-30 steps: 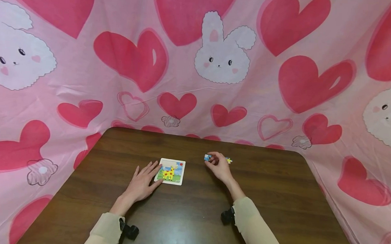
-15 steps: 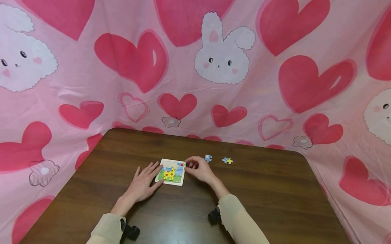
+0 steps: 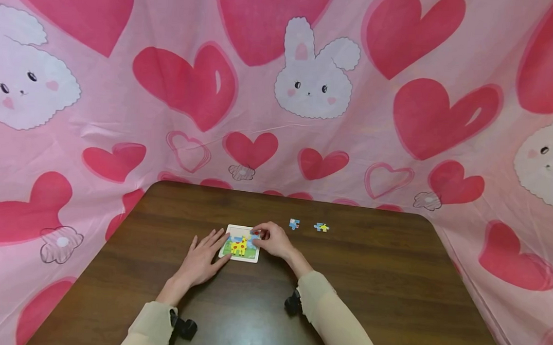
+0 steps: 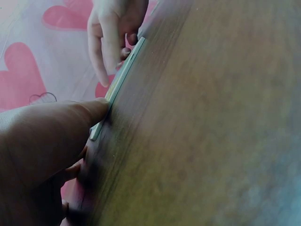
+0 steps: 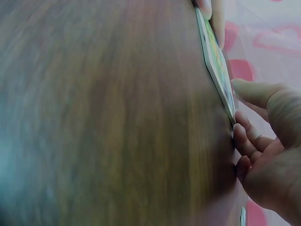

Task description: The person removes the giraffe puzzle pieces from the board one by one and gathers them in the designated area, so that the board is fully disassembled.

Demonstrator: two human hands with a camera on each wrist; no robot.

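A small white-framed giraffe jigsaw puzzle (image 3: 238,247) lies flat on the table, its top part showing bare backing. My left hand (image 3: 200,259) rests at its left side, fingers extended, with index finger and thumb touching the frame. In the left wrist view, the left thumb (image 4: 96,110) presses the frame's near edge. My right hand (image 3: 275,240) is over the upper right corner, thumb and forefinger pinching around a blue puzzle piece with a red spot, mostly hidden by the fingers. In the right wrist view, the right thumb (image 5: 251,92) reaches over the puzzle's surface.
Two loose puzzle pieces lie right of the puzzle: a blue piece (image 3: 294,223) and a blue-and-yellow piece (image 3: 322,227). The dark wooden table (image 3: 369,279) meets a pink heart-and-bunny cloth (image 3: 256,110) at the back and sides.
My right hand has moved left from the loose pieces to the puzzle's right edge, then onto its upper right corner. The loose pieces are now uncovered. My left hand stays put.
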